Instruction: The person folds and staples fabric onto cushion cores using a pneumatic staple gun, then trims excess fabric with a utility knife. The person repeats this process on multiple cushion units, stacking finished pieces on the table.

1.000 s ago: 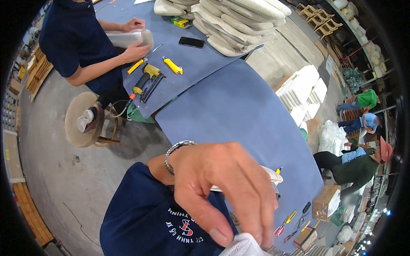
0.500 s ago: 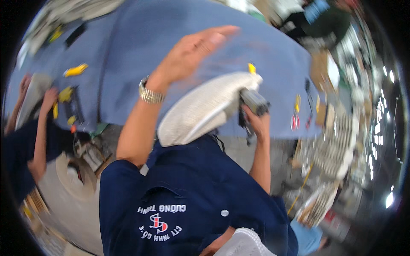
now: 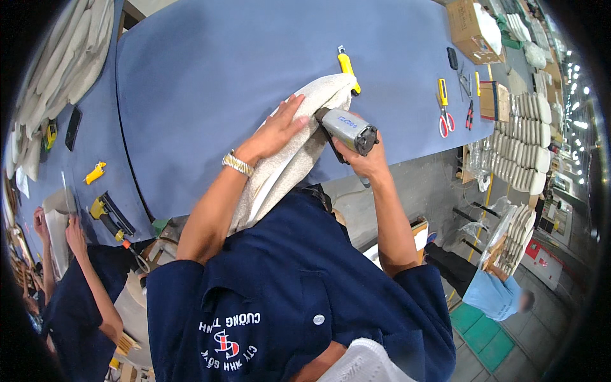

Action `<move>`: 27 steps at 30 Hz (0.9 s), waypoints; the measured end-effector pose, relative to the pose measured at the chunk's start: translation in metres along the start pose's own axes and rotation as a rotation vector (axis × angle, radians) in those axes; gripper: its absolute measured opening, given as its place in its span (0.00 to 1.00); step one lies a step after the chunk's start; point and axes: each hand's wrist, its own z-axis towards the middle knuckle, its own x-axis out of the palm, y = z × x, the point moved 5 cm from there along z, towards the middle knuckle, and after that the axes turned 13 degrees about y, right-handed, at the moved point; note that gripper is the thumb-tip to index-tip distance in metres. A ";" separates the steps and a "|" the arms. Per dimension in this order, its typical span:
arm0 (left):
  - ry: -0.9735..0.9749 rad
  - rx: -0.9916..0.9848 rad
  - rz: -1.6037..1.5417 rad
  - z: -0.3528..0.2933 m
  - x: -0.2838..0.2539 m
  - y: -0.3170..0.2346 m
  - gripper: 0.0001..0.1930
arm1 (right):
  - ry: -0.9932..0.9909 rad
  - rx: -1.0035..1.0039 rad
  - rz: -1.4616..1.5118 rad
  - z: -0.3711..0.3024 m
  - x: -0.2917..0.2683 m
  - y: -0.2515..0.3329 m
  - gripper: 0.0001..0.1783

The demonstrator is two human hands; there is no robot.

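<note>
A beige fabric-covered seat cushion (image 3: pixel 287 167) stands tilted on its edge, leaning between my body and the table. My left hand (image 3: pixel 277 131) lies along its upper face with the fingers stretched out, pressing against it. In my right hand (image 3: pixel 367 160) is a grey and black pneumatic staple gun (image 3: pixel 347 129), my fingers wrapped around its grip. Its nose meets the cushion's underside near the far end. Just beyond that end, a yellow utility knife (image 3: pixel 345 63) rests on the table, close to the fabric.
The blue-topped table (image 3: pixel 223 57) bears red-handled scissors (image 3: pixel 443 109) and pliers (image 3: pixel 470 114) on the right. At left are piled cushions (image 3: pixel 67 57), a phone (image 3: pixel 74 127) and another staple gun (image 3: pixel 112 215). A co-worker's hands (image 3: pixel 73 232) hold a cushion. Cushion stacks (image 3: pixel 519 143) stand at right.
My left hand has come down from above the table onto the cushion. The cushion is tipped up more steeply, and the staple gun's nose has shifted along its edge. The view has turned.
</note>
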 end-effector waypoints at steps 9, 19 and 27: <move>-0.198 -0.219 0.387 -0.019 0.009 -0.048 0.42 | -0.039 -0.146 -0.045 -0.005 0.001 0.000 0.34; -0.260 -0.176 0.450 -0.020 0.015 -0.047 0.41 | 0.040 -0.111 0.014 -0.015 0.002 -0.001 0.34; -0.311 -0.149 0.436 -0.022 0.009 -0.049 0.39 | 0.106 -0.077 -0.049 -0.002 -0.003 0.015 0.34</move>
